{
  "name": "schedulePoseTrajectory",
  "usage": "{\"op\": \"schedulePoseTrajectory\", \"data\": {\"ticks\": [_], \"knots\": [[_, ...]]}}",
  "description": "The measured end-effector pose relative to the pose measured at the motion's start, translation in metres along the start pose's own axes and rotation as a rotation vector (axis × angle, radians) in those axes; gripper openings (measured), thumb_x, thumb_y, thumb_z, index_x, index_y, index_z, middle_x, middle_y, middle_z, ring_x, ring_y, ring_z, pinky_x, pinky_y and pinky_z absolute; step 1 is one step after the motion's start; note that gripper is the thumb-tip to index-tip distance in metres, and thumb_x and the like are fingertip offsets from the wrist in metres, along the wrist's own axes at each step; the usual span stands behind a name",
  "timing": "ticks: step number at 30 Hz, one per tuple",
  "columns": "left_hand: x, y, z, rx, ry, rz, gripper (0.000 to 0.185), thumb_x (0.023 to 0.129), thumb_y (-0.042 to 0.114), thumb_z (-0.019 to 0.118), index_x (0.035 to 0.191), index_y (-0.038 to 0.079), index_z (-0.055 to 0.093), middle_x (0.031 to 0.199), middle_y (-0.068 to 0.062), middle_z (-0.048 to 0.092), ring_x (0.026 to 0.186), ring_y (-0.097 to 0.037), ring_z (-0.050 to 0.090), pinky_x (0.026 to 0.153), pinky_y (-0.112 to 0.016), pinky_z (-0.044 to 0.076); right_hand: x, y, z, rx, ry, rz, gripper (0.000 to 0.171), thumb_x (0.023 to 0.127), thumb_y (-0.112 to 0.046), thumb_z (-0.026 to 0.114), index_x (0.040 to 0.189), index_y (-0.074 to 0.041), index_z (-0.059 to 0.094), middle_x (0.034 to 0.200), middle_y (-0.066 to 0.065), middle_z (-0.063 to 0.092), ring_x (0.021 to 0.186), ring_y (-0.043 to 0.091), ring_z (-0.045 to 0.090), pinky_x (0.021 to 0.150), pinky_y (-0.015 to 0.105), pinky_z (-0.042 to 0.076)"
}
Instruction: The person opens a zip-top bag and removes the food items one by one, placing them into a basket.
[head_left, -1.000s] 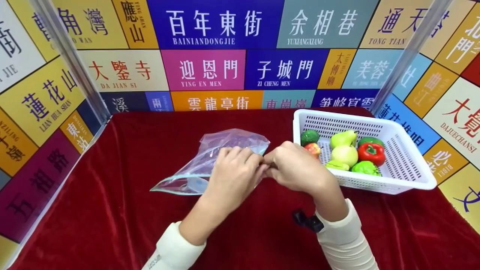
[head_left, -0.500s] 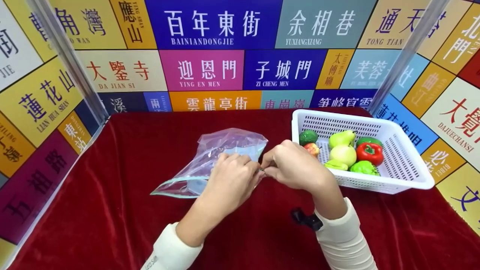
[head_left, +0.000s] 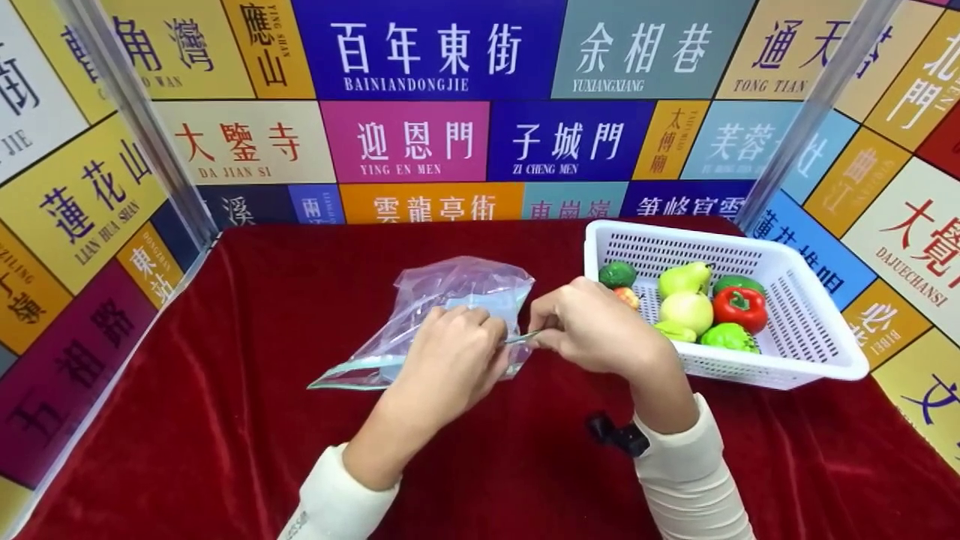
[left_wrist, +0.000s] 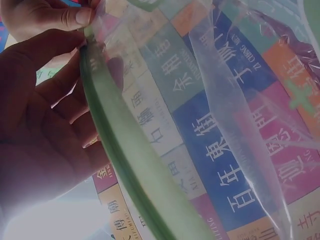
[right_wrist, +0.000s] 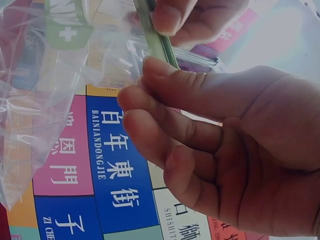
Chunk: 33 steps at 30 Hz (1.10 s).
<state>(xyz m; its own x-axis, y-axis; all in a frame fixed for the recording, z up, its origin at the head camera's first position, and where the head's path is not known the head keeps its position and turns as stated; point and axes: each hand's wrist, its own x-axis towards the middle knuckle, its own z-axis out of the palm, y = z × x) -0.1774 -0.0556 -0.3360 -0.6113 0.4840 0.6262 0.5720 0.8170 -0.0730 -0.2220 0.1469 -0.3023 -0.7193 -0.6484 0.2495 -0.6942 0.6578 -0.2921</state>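
A clear zip-lock bag with a pale green seal strip lies in front of me on the red cloth. My left hand pinches the seal strip near the bag's right corner. Just to its right, my right hand pinches the end of the same strip between thumb and forefinger. The left wrist view shows the green strip running down from the left fingers. In the right wrist view the strip passes between both hands' fingertips. A pale blue patch shows through the bag; its nature is unclear.
A white perforated basket stands to the right, close to my right hand. It holds a red bell pepper, a green pepper, a pear and several other fruits and vegetables. Sign-covered panels rise behind the cloth.
My hands have drawn slightly apart, so a short stretch of seal strip now shows between their fingertips. The left hand has shifted a little left. The basket has stayed put.
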Motion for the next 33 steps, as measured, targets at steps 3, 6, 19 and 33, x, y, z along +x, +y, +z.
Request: {"op": "schedulePoseTrajectory", "data": {"ticks": [3, 6, 19, 33], "knots": [[0.0, -0.002, -0.002, 0.003, -0.007, 0.002, 0.021, 0.087, 0.025, 0.073, 0.074, 0.013, 0.062, 0.068, 0.0, 0.061, 0.069, -0.019, 0.064, 0.059, -0.035, 0.044, -0.001, 0.003, -0.003, -0.007, -0.002, 0.022, 0.012, 0.083, -0.016, 0.081, 0.074, -0.019, 0.074, 0.063, -0.011, 0.063, 0.059, 0.007, 0.053, 0.057, 0.027, 0.044], [0.0, -0.005, -0.004, 0.023, -0.013, 0.002, 0.022, 0.087, 0.026, 0.072, 0.074, 0.013, 0.061, 0.068, 0.0, 0.062, 0.069, -0.02, 0.065, 0.058, -0.036, 0.045, -0.002, 0.005, -0.006, -0.012, -0.002, 0.048, 0.011, 0.083, -0.015, 0.082, 0.075, -0.02, 0.074, 0.064, -0.011, 0.064, 0.06, 0.008, 0.052, 0.057, 0.028, 0.043], [-0.002, -0.015, -0.01, 0.029, -0.025, -0.024, 0.018, 0.085, 0.021, 0.072, 0.072, 0.011, 0.064, 0.068, -0.002, 0.063, 0.069, -0.022, 0.065, 0.059, -0.036, 0.046, -0.005, 0.024, -0.013, 0.077, 0.008, 0.119, 0.007, 0.084, -0.008, 0.078, 0.08, -0.013, 0.075, 0.069, -0.004, 0.071, 0.059, 0.008, 0.057, 0.057, 0.026, 0.048], [-0.006, -0.032, -0.024, 0.064, 0.002, -0.102, 0.015, 0.083, 0.02, 0.073, 0.074, 0.011, 0.067, 0.075, -0.005, 0.069, 0.069, -0.028, 0.065, 0.058, -0.04, 0.047, -0.01, 0.046, -0.023, 0.031, 0.062, 0.209, 0.005, 0.085, -0.007, 0.076, 0.082, -0.012, 0.077, 0.072, -0.001, 0.074, 0.066, 0.011, 0.064, 0.067, 0.032, 0.05]]}}
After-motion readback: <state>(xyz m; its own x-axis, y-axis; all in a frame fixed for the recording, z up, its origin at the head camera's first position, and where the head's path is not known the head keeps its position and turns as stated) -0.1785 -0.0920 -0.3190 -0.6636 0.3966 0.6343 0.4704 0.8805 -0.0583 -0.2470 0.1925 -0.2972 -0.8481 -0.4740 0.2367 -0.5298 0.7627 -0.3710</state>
